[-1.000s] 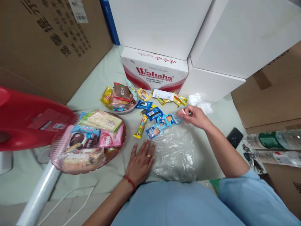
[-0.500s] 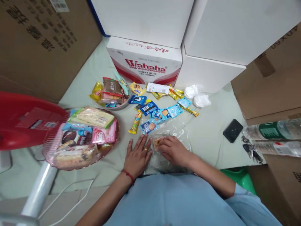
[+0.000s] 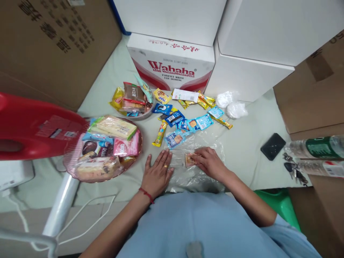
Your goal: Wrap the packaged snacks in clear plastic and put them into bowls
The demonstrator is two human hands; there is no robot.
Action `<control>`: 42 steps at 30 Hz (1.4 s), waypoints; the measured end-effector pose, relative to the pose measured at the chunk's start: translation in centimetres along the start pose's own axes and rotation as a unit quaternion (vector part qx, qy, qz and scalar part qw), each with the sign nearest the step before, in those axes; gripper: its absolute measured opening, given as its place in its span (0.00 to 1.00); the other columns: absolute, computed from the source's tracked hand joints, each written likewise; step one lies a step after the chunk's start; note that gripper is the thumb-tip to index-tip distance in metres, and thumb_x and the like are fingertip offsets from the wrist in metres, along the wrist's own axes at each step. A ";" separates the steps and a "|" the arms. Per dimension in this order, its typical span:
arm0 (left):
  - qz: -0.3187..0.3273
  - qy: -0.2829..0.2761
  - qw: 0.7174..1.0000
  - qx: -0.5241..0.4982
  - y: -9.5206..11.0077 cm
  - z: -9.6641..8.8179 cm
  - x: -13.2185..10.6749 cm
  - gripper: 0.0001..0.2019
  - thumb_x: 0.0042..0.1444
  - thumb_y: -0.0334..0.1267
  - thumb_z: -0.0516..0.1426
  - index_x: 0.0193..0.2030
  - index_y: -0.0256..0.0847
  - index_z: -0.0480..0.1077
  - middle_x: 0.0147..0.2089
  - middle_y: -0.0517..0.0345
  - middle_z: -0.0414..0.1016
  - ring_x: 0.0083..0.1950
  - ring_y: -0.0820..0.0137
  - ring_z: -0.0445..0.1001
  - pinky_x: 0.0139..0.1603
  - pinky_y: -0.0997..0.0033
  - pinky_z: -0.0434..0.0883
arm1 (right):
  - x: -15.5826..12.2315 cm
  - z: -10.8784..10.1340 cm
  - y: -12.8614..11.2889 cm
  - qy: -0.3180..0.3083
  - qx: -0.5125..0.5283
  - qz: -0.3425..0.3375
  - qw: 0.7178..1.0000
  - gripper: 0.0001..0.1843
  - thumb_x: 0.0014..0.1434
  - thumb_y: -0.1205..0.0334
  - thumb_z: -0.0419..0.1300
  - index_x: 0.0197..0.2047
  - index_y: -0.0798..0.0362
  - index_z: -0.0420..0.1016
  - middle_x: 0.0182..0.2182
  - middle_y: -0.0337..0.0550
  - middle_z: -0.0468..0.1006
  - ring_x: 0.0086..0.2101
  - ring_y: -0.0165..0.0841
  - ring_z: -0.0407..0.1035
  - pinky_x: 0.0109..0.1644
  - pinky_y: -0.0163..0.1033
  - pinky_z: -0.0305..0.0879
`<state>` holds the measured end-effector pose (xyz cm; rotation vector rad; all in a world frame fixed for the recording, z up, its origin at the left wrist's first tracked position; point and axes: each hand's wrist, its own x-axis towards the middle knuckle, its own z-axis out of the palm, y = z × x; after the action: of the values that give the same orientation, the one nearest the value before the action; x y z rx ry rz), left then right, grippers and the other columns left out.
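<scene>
My left hand [image 3: 158, 175] lies flat on the cloth with fingers spread, its fingertips at the left edge of a clear plastic bag [image 3: 178, 183]. Over the bag, my right hand [image 3: 211, 163] has its fingers closed on the right end of a small orange-brown snack packet [image 3: 189, 159]. Whether the packet is inside the bag or on top of it, I cannot tell. Just beyond my hands lie a light blue snack packet [image 3: 176, 139] and a yellow snack stick [image 3: 160, 133]. More blue packets [image 3: 174, 118] are spread behind them.
A pink clear plate [image 3: 138, 157] piled with wrapped snacks stands left, with a bowl of snacks [image 3: 147, 116] behind. A Wahaha box [image 3: 172, 70] backs the table. Crumpled white plastic [image 3: 236, 109], a black phone [image 3: 273, 146], keys [image 3: 295, 172] and bottles [image 3: 319, 147] sit right.
My right hand has drawn the small packet slightly rightward, widening the gap to my left hand. The left hand stays flat. The whole view has shifted a little.
</scene>
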<state>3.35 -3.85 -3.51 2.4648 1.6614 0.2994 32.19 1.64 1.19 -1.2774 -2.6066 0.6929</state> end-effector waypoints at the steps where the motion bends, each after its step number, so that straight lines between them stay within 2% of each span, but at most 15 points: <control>1: 0.002 -0.001 1.000 0.001 0.0 0.0 0.0 0.30 0.73 0.45 0.46 0.79 0.42 0.50 0.78 0.45 0.56 0.77 0.57 0.61 0.79 0.41 0.33 | 0.1 -0.5 0.2 -0.012 0.010 -0.009 1.000 0.22 0.70 0.56 0.62 0.66 0.46 0.75 0.58 0.51 0.78 0.56 0.44 0.67 0.59 0.52 0.63; 3: 0.006 -0.002 1.000 0.003 0.0 0.0 0.0 0.31 0.73 0.46 0.46 0.80 0.41 0.49 0.78 0.44 0.56 0.77 0.56 0.61 0.79 0.39 0.33 | 1.0 -1.8 0.6 -0.028 0.029 -0.027 0.999 0.19 0.70 0.54 0.63 0.61 0.47 0.79 0.56 0.51 0.79 0.54 0.43 0.68 0.59 0.50 0.64; 6: 0.008 -0.001 1.000 0.007 0.0 0.1 0.0 0.32 0.73 0.45 0.47 0.80 0.42 0.48 0.78 0.44 0.56 0.77 0.55 0.61 0.79 0.39 0.33 | 3.7 -3.6 1.2 0.006 0.015 -0.021 1.000 0.15 0.72 0.55 0.58 0.52 0.51 0.83 0.51 0.52 0.81 0.51 0.43 0.69 0.57 0.49 0.64; 8: 0.010 0.004 1.000 0.012 0.0 0.2 0.0 0.32 0.73 0.45 0.47 0.80 0.42 0.47 0.78 0.44 0.56 0.76 0.55 0.62 0.79 0.39 0.33 | 6.5 -4.4 1.3 0.023 -0.008 -0.025 0.999 0.15 0.73 0.59 0.55 0.53 0.53 0.82 0.49 0.53 0.81 0.50 0.43 0.69 0.58 0.49 0.63; 12: 0.013 0.008 1.000 0.014 -0.1 0.4 0.0 0.33 0.73 0.46 0.47 0.80 0.42 0.46 0.78 0.43 0.56 0.76 0.54 0.62 0.79 0.38 0.35 | 12.7 -4.5 0.7 -0.015 -0.048 -0.049 0.998 0.16 0.74 0.64 0.52 0.53 0.53 0.81 0.47 0.51 0.82 0.50 0.42 0.68 0.59 0.47 0.62; 14: 0.010 0.001 1.000 0.012 -0.1 0.4 -0.1 0.33 0.72 0.46 0.47 0.80 0.42 0.46 0.78 0.44 0.57 0.77 0.54 0.62 0.79 0.37 0.37 | 15.5 -4.1 0.5 -0.026 -0.075 -0.039 0.996 0.17 0.74 0.64 0.51 0.55 0.53 0.80 0.49 0.52 0.81 0.52 0.44 0.67 0.58 0.47 0.63; 18: -0.002 -0.009 1.000 0.003 0.0 0.2 -0.1 0.32 0.72 0.46 0.47 0.80 0.43 0.49 0.78 0.46 0.57 0.77 0.55 0.61 0.80 0.38 0.36 | 19.1 -3.5 1.1 -0.012 -0.120 -0.015 0.993 0.23 0.70 0.62 0.57 0.67 0.51 0.71 0.64 0.53 0.72 0.61 0.47 0.61 0.59 0.51 0.64; 21: -0.011 -0.006 1.000 -0.010 0.1 0.1 0.0 0.31 0.73 0.48 0.47 0.79 0.43 0.53 0.78 0.47 0.58 0.77 0.57 0.61 0.80 0.41 0.34 | 20.1 -4.0 2.1 -0.019 -0.153 0.015 0.988 0.26 0.70 0.60 0.57 0.69 0.48 0.69 0.66 0.52 0.71 0.60 0.50 0.62 0.58 0.55 0.65; 26: -0.011 -0.003 1.000 -0.020 0.1 0.0 0.1 0.30 0.73 0.48 0.47 0.77 0.42 0.56 0.77 0.47 0.58 0.77 0.59 0.61 0.80 0.43 0.31 | 20.6 -6.3 3.3 0.008 -0.203 0.131 0.970 0.21 0.70 0.66 0.51 0.60 0.52 0.79 0.56 0.60 0.76 0.58 0.56 0.61 0.56 0.59 0.64; 28: -0.011 -0.001 1.000 -0.019 0.1 0.0 0.1 0.29 0.73 0.48 0.47 0.77 0.42 0.56 0.78 0.48 0.58 0.77 0.59 0.61 0.80 0.43 0.31 | 21.2 -6.6 2.7 0.017 -0.200 0.143 0.969 0.21 0.68 0.68 0.52 0.57 0.55 0.81 0.54 0.62 0.76 0.57 0.57 0.61 0.56 0.60 0.64; 30: -0.013 -0.001 1.000 -0.017 0.1 0.0 0.2 0.29 0.73 0.48 0.47 0.77 0.42 0.56 0.77 0.48 0.58 0.77 0.59 0.61 0.80 0.43 0.32 | 22.0 -6.0 1.6 0.024 -0.180 0.085 0.980 0.21 0.67 0.69 0.52 0.56 0.56 0.81 0.55 0.61 0.76 0.57 0.55 0.62 0.59 0.59 0.63; 32: -0.014 -0.002 1.000 -0.015 0.1 -0.1 0.2 0.29 0.72 0.48 0.48 0.77 0.42 0.57 0.77 0.48 0.59 0.77 0.59 0.62 0.80 0.43 0.32 | 22.9 -4.7 0.2 0.019 -0.150 -0.032 0.988 0.21 0.68 0.67 0.54 0.59 0.55 0.79 0.61 0.56 0.74 0.60 0.52 0.60 0.64 0.57 0.61; 35: -0.009 0.000 1.000 -0.015 0.1 -0.2 0.2 0.29 0.72 0.47 0.48 0.77 0.42 0.56 0.77 0.47 0.60 0.77 0.59 0.62 0.80 0.43 0.31 | 23.9 -2.1 -1.1 -0.034 -0.127 -0.168 0.977 0.20 0.70 0.58 0.58 0.62 0.50 0.78 0.70 0.49 0.66 0.69 0.50 0.53 0.72 0.60 0.51; 38: -0.010 0.004 1.000 -0.021 0.1 -0.2 0.2 0.29 0.72 0.47 0.48 0.77 0.42 0.56 0.77 0.47 0.60 0.76 0.59 0.62 0.80 0.44 0.30 | 24.0 -0.8 -0.6 -0.065 -0.127 -0.181 0.973 0.22 0.71 0.51 0.58 0.62 0.49 0.78 0.70 0.50 0.67 0.70 0.50 0.51 0.73 0.63 0.44; 42: -0.014 0.004 0.999 -0.035 0.1 -0.2 0.2 0.30 0.72 0.47 0.48 0.78 0.43 0.55 0.77 0.47 0.60 0.76 0.59 0.62 0.80 0.44 0.29 | 23.0 -2.5 1.3 -0.030 -0.157 -0.082 0.984 0.21 0.73 0.50 0.54 0.57 0.52 0.81 0.65 0.52 0.73 0.65 0.51 0.58 0.69 0.61 0.52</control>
<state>3.47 -3.74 -3.30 2.3906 1.6570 0.3576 19.59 21.14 1.43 -1.1087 -2.9160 0.3061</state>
